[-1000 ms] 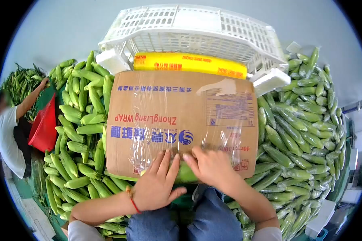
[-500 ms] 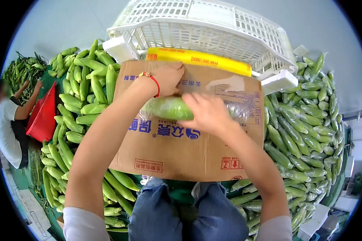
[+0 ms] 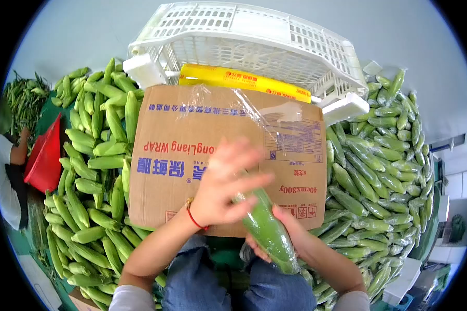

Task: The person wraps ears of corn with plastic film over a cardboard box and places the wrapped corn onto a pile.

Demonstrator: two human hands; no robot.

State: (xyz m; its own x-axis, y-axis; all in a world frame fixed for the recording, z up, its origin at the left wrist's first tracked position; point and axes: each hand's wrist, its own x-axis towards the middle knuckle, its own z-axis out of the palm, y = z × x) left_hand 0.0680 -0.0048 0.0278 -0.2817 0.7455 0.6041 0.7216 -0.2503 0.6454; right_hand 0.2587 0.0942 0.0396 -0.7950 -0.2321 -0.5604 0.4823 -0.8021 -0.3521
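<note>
My right hand [image 3: 291, 228] grips an ear of corn [image 3: 269, 230] in its green husk, wrapped in clear plastic film. The ear is tilted, its lower end over my right thigh and its upper end above the box's front. By that upper end, my left hand [image 3: 225, 184], with a red string bracelet, has its fingers spread and blurred by motion; whether it touches the film I cannot tell. Beneath both hands lies a flat-topped cardboard box [image 3: 158, 199]. Along its far edge rests a yellow roll box of wrap [image 3: 244, 82], with loose clear film reaching onto the cardboard.
A white plastic crate [image 3: 254, 44] stands on its side behind the box. Unwrapped corn [image 3: 101, 147] is heaped at left, film-wrapped corn [image 3: 379, 171] at right. Further left are a red tub [image 3: 43, 158] and another person [image 3: 10, 179].
The wrapped ear has left the cardboard and swung toward me to the right, in my right hand. My left hand has come nearer from the box's far edge, its fingers spreading.
</note>
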